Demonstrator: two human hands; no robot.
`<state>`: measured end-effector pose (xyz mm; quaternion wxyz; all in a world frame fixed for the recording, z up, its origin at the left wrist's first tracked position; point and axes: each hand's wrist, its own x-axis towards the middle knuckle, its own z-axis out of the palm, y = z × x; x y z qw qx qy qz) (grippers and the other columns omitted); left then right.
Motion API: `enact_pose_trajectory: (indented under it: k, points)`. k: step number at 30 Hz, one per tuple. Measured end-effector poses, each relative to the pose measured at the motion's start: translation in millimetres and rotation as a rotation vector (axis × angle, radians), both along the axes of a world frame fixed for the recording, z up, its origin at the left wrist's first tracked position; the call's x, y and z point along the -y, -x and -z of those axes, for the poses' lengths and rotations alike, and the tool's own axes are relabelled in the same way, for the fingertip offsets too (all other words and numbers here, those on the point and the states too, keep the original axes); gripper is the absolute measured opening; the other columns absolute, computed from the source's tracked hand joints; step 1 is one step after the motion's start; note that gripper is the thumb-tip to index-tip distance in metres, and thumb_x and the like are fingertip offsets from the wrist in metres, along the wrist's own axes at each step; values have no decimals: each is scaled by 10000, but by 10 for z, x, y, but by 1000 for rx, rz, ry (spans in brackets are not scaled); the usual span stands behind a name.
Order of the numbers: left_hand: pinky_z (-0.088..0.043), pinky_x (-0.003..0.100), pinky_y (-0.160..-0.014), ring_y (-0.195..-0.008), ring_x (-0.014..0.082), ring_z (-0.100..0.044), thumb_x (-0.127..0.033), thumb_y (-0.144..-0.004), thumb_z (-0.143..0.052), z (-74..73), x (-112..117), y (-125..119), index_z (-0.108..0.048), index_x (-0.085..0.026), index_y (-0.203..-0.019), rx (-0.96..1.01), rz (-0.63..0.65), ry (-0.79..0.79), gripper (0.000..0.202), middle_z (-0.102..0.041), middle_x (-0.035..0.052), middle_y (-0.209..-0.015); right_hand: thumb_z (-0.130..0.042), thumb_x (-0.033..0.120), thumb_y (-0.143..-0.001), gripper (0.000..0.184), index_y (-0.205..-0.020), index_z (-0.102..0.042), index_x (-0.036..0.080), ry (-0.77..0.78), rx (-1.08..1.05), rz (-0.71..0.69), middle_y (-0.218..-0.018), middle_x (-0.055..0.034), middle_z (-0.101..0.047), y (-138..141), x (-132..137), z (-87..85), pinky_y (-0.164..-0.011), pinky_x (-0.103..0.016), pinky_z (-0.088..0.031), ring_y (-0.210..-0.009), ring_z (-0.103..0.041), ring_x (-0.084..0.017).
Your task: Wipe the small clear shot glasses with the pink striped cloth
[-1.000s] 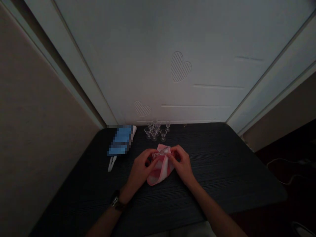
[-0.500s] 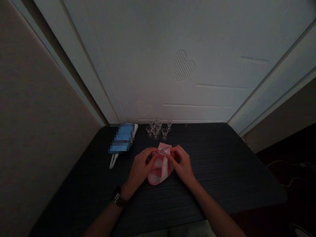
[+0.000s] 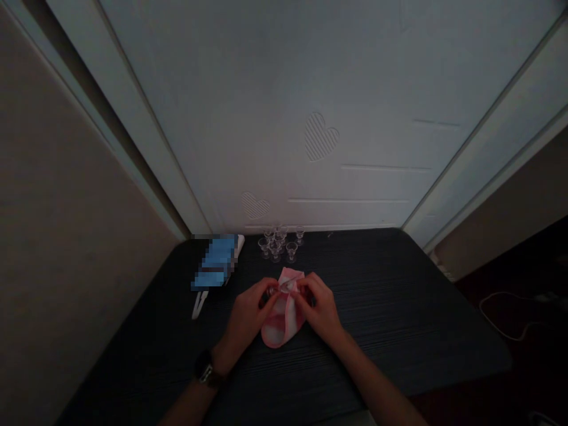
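Both my hands meet over the middle of a dark table (image 3: 399,331). My left hand (image 3: 246,316), with a watch on its wrist, is closed on a small clear glass (image 3: 280,288) that lies on its side. My right hand (image 3: 320,309) is closed on a pink and white cloth (image 3: 279,322), pressing it against the glass. The cloth hangs down between the two hands and its lower end rests on the table.
Several small clear stemmed glasses (image 3: 278,244) stand at the table's far edge against a white door with heart shapes. A blue blurred object (image 3: 216,260) lies at the far left, with a small white object (image 3: 199,303) below it. A cable lies on the floor at the right.
The hands stay on the glass and the cloth, with small finger shifts. The view has tilted a little, so everything sits slightly lower in the picture.
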<state>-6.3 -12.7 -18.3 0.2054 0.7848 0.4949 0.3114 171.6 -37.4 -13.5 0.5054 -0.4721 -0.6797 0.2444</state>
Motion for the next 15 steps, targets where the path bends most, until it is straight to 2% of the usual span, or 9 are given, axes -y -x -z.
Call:
enact_pose_trajectory:
  k: [12,15]
  points:
    - [-496,290,-793,-898,180,-637,-301,-883,-449,44,-2,24,-595,-221,-978,-57,75,-142,191,-680,33,-974,-557,200,-823,16,-827,-572,203,6,-25,14,-748,7,-479,-4,3,-18,-609,-242,-392,-678,-487,-128]
    - [-508,270,-718,-815,163,-648,-307,-874,-465,35,4,17,-560,-230,-1034,-47,34,-110,202,-673,19,-998,-559,201,-820,12,-819,-571,203,8,-32,22,-739,8,-476,2,3,-20,-611,-243,-394,-672,-484,-130]
